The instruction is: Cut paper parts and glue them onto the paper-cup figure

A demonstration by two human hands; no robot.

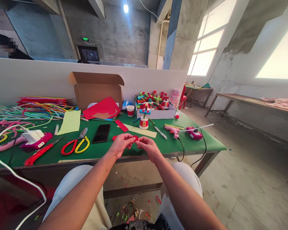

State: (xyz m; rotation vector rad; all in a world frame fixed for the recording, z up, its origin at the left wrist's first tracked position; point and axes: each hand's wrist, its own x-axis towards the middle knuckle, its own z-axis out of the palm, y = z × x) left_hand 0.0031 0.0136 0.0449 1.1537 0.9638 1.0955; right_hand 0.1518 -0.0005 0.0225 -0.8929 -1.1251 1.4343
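My left hand and my right hand meet over the near edge of the green table. Both pinch a small red paper piece between their fingertips. Another small red piece lies on the table just left of my left hand. A black phone lies beyond my left hand. A finished red paper-cup figure with a blue top stands behind my hands on a pale yellow paper strip.
Red-and-yellow scissors, a red utility knife, a pink glue gun, a white box of finished figures, an open cardboard box, red paper sheets and piled pipe cleaners cover the table. Paper scraps litter the floor.
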